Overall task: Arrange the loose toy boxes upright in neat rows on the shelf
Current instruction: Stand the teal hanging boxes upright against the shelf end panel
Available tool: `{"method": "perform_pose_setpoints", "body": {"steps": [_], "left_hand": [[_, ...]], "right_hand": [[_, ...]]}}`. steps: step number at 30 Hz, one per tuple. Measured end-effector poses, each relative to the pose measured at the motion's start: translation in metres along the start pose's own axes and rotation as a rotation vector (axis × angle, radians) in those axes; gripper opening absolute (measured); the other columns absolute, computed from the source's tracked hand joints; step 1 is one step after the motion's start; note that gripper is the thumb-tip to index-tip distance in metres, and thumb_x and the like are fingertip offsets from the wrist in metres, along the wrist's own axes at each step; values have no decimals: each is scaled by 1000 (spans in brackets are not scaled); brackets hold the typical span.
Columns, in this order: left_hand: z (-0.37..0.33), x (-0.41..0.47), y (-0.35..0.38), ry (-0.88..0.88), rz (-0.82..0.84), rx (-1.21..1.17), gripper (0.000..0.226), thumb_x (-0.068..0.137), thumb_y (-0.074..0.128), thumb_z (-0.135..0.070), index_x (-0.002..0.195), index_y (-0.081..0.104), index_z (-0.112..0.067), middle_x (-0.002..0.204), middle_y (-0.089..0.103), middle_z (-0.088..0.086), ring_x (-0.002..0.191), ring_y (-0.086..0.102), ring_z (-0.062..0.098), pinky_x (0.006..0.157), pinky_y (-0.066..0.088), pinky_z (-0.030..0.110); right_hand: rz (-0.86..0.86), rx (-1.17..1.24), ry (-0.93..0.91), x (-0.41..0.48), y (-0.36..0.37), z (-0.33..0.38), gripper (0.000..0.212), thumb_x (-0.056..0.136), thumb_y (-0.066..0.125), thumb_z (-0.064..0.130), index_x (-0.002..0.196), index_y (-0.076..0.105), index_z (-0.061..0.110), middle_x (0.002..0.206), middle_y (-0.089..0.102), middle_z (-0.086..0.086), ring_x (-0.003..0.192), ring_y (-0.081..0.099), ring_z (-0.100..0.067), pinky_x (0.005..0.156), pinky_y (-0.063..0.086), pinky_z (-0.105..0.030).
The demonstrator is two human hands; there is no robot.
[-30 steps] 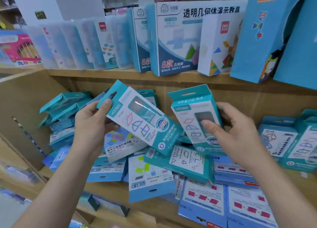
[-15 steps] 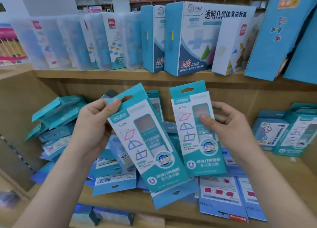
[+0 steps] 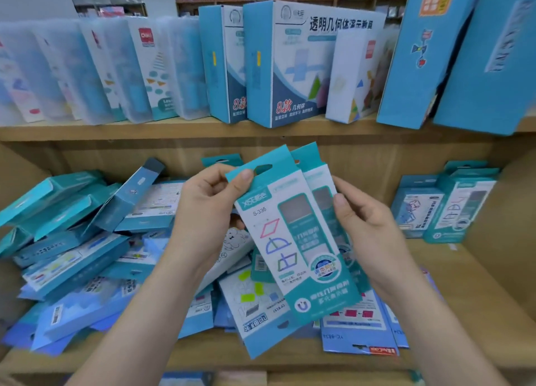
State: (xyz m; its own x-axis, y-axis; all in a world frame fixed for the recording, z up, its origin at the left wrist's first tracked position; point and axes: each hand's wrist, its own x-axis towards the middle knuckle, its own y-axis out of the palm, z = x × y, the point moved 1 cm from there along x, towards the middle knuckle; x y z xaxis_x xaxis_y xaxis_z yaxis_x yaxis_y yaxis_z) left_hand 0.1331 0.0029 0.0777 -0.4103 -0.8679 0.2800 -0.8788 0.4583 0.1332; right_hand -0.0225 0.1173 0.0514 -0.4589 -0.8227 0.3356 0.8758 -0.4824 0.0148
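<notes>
Our left grip (image 3: 208, 214) pinches front teal box (image 3: 293, 249) at its top edge; right grip (image 3: 368, 234) holds rear teal box (image 3: 310, 159) by its side. Bare shelf (image 3: 452, 287) at our right.

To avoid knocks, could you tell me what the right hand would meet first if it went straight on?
Probably the front teal box, held by the left hand and overlapping the rear box the right hand grips; depth unclear.
</notes>
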Motion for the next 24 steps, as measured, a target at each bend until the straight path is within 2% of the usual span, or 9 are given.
{"method": "perform_pose_setpoints", "body": {"steps": [3, 5, 8, 12, 15, 17, 19, 22, 24], "left_hand": [[0, 0, 10, 6, 15, 17, 17, 89, 59, -20, 75, 57, -12, 60, 66, -1, 54, 60, 13, 39, 40, 22], [1, 1, 15, 15, 22, 30, 16, 89, 60, -20, 76, 58, -12, 61, 66, -1, 56, 61, 13, 40, 40, 23], [1, 1, 21, 26, 37, 43, 16, 88, 62, -21, 72, 61, -15, 62, 63, 2, 56, 60, 14, 39, 40, 24], [0, -2, 32, 14, 94, 21, 12, 86, 62, -28, 82, 57, -17, 81, 58, 14, 64, 61, 16, 38, 39, 21], [-2, -7, 40, -5, 251, 99, 38, 76, 63, -41, 107, 54, -22, 87, 63, 6, 65, 57, 13, 42, 41, 19], [-2, -11, 50, -8, 428, 162, 53, 73, 72, -34, 120, 52, -20, 98, 70, -1, 78, 66, 15, 61, 55, 25], [3, -15, 65, 3, 598, 229, 52, 71, 76, -29, 118, 56, -18, 105, 72, -6, 93, 68, 10, 75, 55, 23], [8, -19, 91, 28, 667, 310, 41, 70, 73, -34, 107, 62, -21, 93, 73, -12, 76, 64, 1, 58, 50, 18], [15, -19, 109, 61, 702, 343, 40, 72, 73, -39, 107, 60, -25, 97, 72, -13, 79, 65, 2, 62, 50, 23]], "right_hand": [[24, -34, -28, -6, -1, 5, 30, 99, 37, 28, 117, 58, 42, 106, 71, 11, 97, 68, -13, 80, 56, -40], [91, -40, -52, -12, 0, 11, 28, 96, 38, 35, 114, 57, 45, 106, 71, 11, 96, 68, -13, 76, 57, -36], [173, -81, -50, -16, -3, 15, 33, 85, 56, 35, 116, 53, 45, 107, 69, 18, 95, 68, -7, 72, 57, -29], [102, -87, -53, -20, -13, 9, 47, 80, 66, 29, 121, 51, 46, 111, 69, 14, 99, 67, -11, 79, 57, -37], [47, -44, -54, -25, -27, 8, 46, 81, 64, 27, 122, 53, 44, 113, 69, 10, 101, 67, -15, 81, 57, -40], [21, -20, -53, -29, -39, 10, 47, 81, 63, 26, 124, 53, 39, 111, 70, 8, 99, 68, -17, 75, 58, -37], [1, -8, -48, -34, -51, 13, 47, 80, 61, 25, 125, 53, 35, 110, 70, 7, 95, 70, -18, 68, 57, -30], [-31, -9, -39, -43, -71, 14, 48, 81, 59, 24, 128, 50, 32, 112, 69, 8, 96, 69, -18, 69, 57, -29], [-71, -20, -36, -50, -88, 12, 51, 81, 58, 24, 130, 48, 32, 116, 68, 7, 102, 67, -17, 76, 58, -31]]}}
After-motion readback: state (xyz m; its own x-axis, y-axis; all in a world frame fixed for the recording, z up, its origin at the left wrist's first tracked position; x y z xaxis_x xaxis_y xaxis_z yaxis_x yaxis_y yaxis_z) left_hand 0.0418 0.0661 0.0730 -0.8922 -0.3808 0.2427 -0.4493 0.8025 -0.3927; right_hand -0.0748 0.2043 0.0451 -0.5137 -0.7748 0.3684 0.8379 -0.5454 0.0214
